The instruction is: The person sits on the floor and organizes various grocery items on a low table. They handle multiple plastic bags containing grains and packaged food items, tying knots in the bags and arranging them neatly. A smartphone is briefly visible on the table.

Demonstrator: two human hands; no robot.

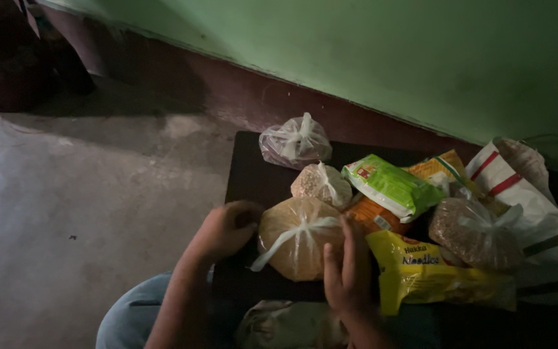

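- Left hand point(224, 229), lower centre: fingers curled against the knotted clear plastic bag of yellow grain point(298, 239).
- Right hand point(347, 271): flat, unclenched, pressing that bag's right side beside the yellow noodle packet point(434, 271).

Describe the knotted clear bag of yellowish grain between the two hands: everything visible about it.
The bag of yellowish grain is a thin clear plastic bag, round and full, tied shut with a white knotted strip whose tail trails toward the left. It lies on the dark tabletop at its near edge. The left hand presses its left side; the right hand lies flat against its right side. The yellow noodle packet sits just right of it, and a smaller tied bag behind.
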